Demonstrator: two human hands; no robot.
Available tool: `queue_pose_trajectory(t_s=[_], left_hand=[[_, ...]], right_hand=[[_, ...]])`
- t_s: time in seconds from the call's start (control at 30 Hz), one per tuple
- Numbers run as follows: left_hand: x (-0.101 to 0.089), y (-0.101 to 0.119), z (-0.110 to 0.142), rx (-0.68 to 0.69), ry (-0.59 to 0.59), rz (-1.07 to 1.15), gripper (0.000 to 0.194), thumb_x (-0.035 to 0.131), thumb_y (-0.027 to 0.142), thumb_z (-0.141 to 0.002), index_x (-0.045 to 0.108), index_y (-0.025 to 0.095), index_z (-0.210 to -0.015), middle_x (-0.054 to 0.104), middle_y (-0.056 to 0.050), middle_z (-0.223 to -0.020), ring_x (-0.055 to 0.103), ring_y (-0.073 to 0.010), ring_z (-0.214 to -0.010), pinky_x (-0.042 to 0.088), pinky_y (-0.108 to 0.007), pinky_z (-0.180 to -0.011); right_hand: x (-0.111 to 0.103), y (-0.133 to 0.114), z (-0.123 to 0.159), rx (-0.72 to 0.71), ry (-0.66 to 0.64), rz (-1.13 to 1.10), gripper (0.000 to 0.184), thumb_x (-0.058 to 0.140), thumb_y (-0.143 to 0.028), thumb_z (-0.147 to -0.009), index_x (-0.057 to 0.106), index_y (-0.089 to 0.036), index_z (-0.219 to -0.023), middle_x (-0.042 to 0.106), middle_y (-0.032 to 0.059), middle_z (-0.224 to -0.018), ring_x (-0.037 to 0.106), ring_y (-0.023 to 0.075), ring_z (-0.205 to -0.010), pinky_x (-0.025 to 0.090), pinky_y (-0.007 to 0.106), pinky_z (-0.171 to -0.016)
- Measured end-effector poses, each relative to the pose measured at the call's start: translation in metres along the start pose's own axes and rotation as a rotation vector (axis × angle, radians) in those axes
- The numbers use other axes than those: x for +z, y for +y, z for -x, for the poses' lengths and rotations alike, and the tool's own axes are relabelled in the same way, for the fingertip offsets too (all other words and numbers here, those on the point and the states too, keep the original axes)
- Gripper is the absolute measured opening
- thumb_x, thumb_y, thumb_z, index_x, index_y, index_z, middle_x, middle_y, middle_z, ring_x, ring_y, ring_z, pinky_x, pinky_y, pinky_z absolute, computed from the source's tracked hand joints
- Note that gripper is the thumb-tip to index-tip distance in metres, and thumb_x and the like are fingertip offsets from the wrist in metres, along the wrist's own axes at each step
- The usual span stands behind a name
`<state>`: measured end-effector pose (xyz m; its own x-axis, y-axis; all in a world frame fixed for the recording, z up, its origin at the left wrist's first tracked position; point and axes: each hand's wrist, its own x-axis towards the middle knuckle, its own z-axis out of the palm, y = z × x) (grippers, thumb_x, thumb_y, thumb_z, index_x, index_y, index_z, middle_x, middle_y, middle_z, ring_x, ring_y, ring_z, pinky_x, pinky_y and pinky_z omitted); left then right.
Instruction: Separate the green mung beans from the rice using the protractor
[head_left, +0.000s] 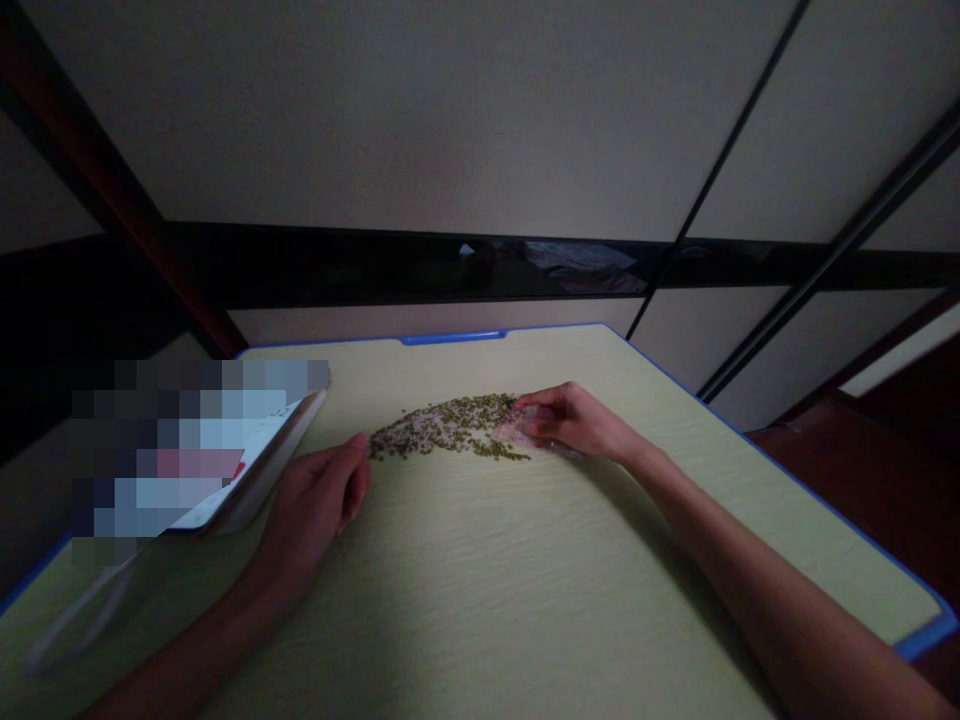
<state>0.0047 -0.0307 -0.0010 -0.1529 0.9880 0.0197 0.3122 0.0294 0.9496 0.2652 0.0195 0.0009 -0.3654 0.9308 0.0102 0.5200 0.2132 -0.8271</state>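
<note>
On the table, a spread of small green beans (491, 412) lies mixed with pale whitish grains (439, 422). My left hand (321, 492) is closed at the spread's left end, thumb and forefinger pressed together; whatever they pinch is too small to make out. At the right end, my right hand (576, 420) has its fingers curled on what looks like a clear plastic bag (517, 432) with faint pinkish marks. That bag touches the beans and grains, and the fingers hide part of it.
A tablet-like device (247, 450), partly blurred out, leans at the left with a pale cable (90, 620) near it. The light table (465, 600) has a blue edge and a blue handle (454, 338) at the back. Cabinet panels (420, 130) stand behind it.
</note>
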Motion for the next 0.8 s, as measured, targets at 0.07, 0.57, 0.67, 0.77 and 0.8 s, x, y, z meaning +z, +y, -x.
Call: queue_pose_trajectory(t_s=[0.07, 0.57, 0.67, 0.77, 0.8], left_hand=[[-0.0001, 0.0003, 0.0006, -0.006, 0.001, 0.002, 0.044, 0.044, 0.045, -0.073, 0.039, 0.018, -0.038, 0.034, 0.007, -0.033, 0.031, -0.0067, -0.033, 0.023, -0.02, -0.037], [-0.0011, -0.0002, 0.0003, -0.006, -0.009, 0.003, 0.044, 0.045, 0.046, -0.073, 0.039, 0.018, -0.039, 0.035, 0.007, -0.034, 0.031, -0.0062, -0.034, 0.023, -0.019, -0.036], [-0.001, 0.002, 0.001, -0.004, 0.003, -0.002, 0.043, 0.044, 0.044, -0.073, 0.038, 0.018, -0.038, 0.035, 0.007, -0.033, 0.031, -0.0064, -0.033, 0.023, -0.019, -0.036], [-0.0008, 0.0023, 0.0013, 0.011, 0.002, 0.003, 0.043, 0.045, 0.044, -0.072, 0.039, 0.018, -0.038, 0.035, 0.007, -0.033, 0.031, -0.0065, -0.034, 0.023, -0.019, -0.036], [-0.0008, 0.0021, 0.0014, 0.011, 0.001, 0.005, 0.043, 0.045, 0.044, -0.072, 0.039, 0.018, -0.039, 0.035, 0.007, -0.033, 0.031, -0.0065, -0.034, 0.023, -0.019, -0.036]], right_hand=[[-0.0005, 0.0005, -0.0001, -0.028, -0.025, -0.001, 0.034, 0.053, -0.017, -0.068, 0.063, -0.005, -0.098, 0.044, -0.0034, -0.049, 0.033, 0.0062, -0.044, 0.027, 0.019, -0.042], [0.0064, 0.004, -0.0057, -0.012, 0.038, 0.014, 0.035, 0.052, -0.017, -0.067, 0.064, -0.006, -0.098, 0.038, -0.005, -0.047, 0.031, 0.006, -0.043, 0.025, 0.02, -0.041], [0.0054, 0.0037, -0.0056, -0.033, 0.019, 0.012, 0.033, 0.053, -0.017, -0.067, 0.064, -0.006, -0.096, 0.038, -0.0051, -0.047, 0.031, 0.0061, -0.044, 0.026, 0.019, -0.042], [0.0035, 0.0018, -0.004, -0.024, -0.005, 0.015, 0.034, 0.053, -0.017, -0.067, 0.064, -0.006, -0.098, 0.039, -0.0053, -0.046, 0.03, 0.0058, -0.044, 0.026, 0.019, -0.041], [0.0028, 0.0012, -0.0033, -0.019, -0.018, 0.015, 0.035, 0.053, -0.017, -0.067, 0.063, -0.006, -0.099, 0.039, -0.0053, -0.046, 0.029, 0.0056, -0.043, 0.025, 0.018, -0.041]])
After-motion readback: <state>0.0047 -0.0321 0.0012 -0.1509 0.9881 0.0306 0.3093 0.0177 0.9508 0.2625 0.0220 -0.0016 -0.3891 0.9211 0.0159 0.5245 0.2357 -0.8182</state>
